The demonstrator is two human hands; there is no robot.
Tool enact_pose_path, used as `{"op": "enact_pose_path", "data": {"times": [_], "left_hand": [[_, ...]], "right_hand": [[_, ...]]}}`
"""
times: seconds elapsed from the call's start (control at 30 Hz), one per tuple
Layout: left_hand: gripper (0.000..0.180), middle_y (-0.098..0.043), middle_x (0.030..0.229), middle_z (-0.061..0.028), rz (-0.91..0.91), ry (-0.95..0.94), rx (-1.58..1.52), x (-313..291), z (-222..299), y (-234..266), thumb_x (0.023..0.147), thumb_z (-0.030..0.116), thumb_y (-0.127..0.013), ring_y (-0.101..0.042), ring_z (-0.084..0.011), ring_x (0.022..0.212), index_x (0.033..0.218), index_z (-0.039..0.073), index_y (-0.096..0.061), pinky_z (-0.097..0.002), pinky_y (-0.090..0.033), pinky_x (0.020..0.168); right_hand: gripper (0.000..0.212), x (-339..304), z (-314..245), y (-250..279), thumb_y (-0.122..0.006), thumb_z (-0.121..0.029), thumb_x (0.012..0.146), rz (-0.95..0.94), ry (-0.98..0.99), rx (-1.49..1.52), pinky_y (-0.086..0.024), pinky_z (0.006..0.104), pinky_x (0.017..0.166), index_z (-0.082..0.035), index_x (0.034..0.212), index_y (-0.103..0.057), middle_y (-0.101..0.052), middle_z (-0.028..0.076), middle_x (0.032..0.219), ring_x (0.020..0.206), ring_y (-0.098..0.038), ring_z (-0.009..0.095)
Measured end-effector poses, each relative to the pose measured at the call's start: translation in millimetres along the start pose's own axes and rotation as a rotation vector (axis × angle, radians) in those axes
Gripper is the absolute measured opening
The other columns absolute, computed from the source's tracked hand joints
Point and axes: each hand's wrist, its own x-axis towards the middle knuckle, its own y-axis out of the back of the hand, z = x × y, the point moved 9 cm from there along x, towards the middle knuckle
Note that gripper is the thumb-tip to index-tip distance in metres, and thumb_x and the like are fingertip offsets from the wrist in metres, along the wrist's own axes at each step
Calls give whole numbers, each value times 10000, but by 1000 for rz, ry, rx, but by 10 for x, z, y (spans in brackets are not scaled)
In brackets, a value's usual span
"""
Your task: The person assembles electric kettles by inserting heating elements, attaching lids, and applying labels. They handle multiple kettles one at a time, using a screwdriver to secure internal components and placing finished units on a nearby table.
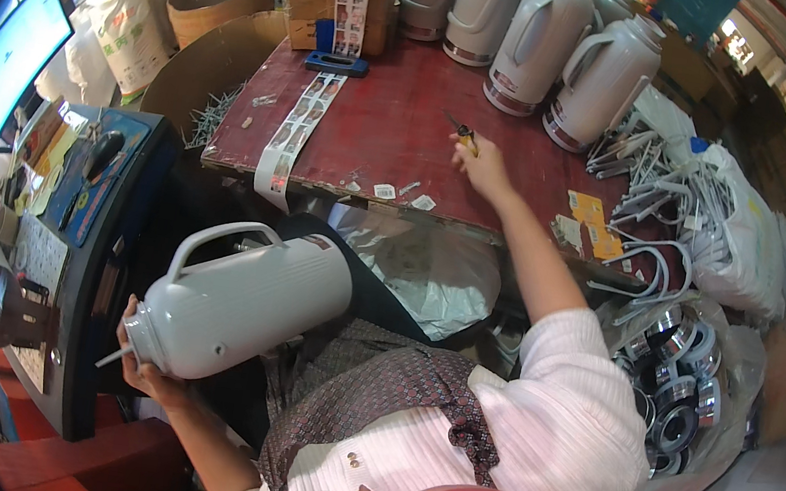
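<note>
Red table (pixel 395 151): is stretching across twelve o'clock.
Grey flask (pixel 252 301): is tilting at eight o'clock (its narrow end pointing outward).
Left hand (pixel 147 380): is curling around that narrow end.
Right hand (pixel 484 170): is pinching a yellow-handled tool (pixel 468 138), one o'clock.

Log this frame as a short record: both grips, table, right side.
Left grip: holds a grey jug by its narrow end, tilted
Right grip: holds a small yellow-handled tool over the table
Table: red top; sticker strip hanging over front edge; more grey jugs upright at back
Right side: bundled grey handles; below, shiny rings in clear plastic
</note>
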Motion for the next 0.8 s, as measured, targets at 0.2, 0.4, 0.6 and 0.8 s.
{"op": "enact_pose_path", "data": {"times": [0.2,0.4,0.6,0.8], "left_hand": [[657,-645,1241,-203,-105,130,148,348,224,-136,765,480,-776,-641,-303,1126,1164,-23,-640,-428,-528,959],[1070,-671,1187,-93,-590,245,-20,21,158,-1278,532,261,-974,-640,-228,1140,1450,122,-442,-380,-479,1029],[1247,-717,1114,-145,-848,214,5,47,286,-1533,471,467,-977,-678,-264,1095,1481,104,-340,-387,-494,1006],[1291,-711,1125,-155,-872,122,-56,58,316,-1588,495,408,-964,-667,-306,1120,1547,147,-264,-427,-482,1026]], "right_hand": [[353,-1426,-790,-1809,-514,-156,1027,-545,-608,1181,-543,324,737,-41,1349,-429,-623,124,962,775,-613,156],[417,-1608,-1936,-1460,-441,-245,1065,-638,-128,830,-438,200,489,-45,1432,-440,-619,71,738,471,-477,92],[256,-1484,-3097,-1045,-594,-185,999,-722,591,-156,-436,287,553,-10,1186,-613,-575,74,708,593,-524,114],[232,-1962,-3649,-1154,-651,-198,908,-626,1224,-505,-489,311,553,-85,1111,-647,-624,58,770,635,-630,198]]}}
